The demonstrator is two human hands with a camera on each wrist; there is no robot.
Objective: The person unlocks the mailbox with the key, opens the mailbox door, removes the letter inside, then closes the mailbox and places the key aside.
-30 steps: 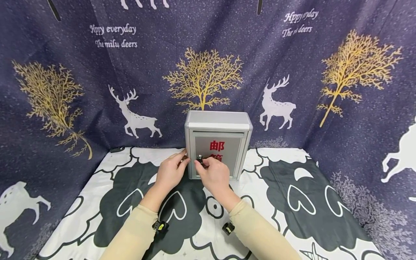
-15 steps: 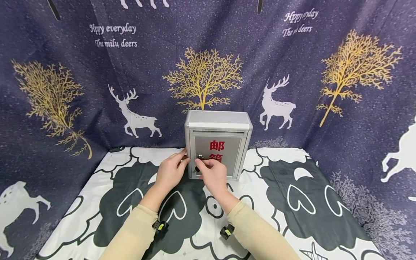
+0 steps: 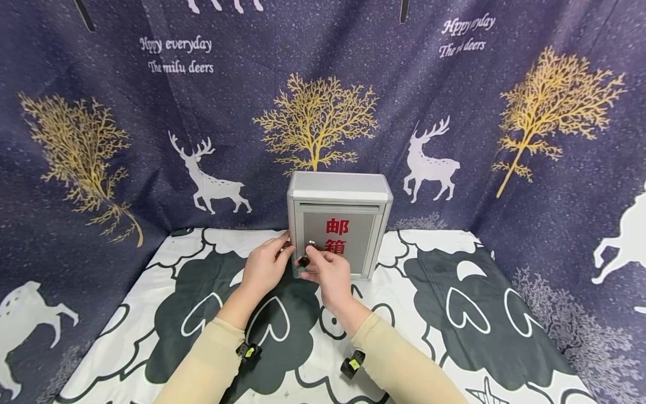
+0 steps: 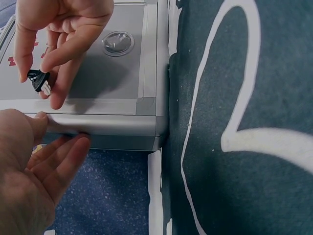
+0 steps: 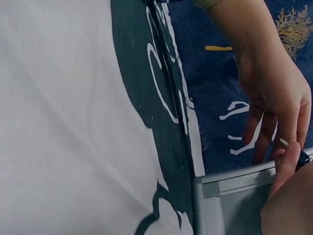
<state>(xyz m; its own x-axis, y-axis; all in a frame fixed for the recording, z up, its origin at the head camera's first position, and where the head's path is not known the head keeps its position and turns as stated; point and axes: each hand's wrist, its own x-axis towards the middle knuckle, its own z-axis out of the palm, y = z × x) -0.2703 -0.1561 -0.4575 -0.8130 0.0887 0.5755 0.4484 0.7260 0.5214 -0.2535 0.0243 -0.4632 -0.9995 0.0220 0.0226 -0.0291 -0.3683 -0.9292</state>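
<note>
A grey metal mailbox (image 3: 347, 186) with red characters on its door stands upright ahead of me. My left hand (image 3: 264, 266) rests at its left side; in the left wrist view the thumb touches the front edge and the fairly straight fingers lie along the side wall. In front of the door, my right hand (image 3: 330, 275) pinches a black-headed key (image 4: 39, 81) with a short silver part. The right wrist view shows a thin key blade (image 5: 284, 143) by the fingertips. Just above those fingertips sits a small silver lock (image 3: 311, 243), partly covered.
A round shiny disc (image 4: 118, 43) is on the lower door. A slot (image 3: 339, 207) runs across the mailbox's top front. The table bears a black-and-white cartoon cloth (image 3: 393, 373). Behind rises a dark blue curtain (image 3: 353, 50) with deer and trees.
My right hand has moved slightly down and away from the lock with the key, uncovering the second red character. The left hand and the mailbox have stayed in place.
</note>
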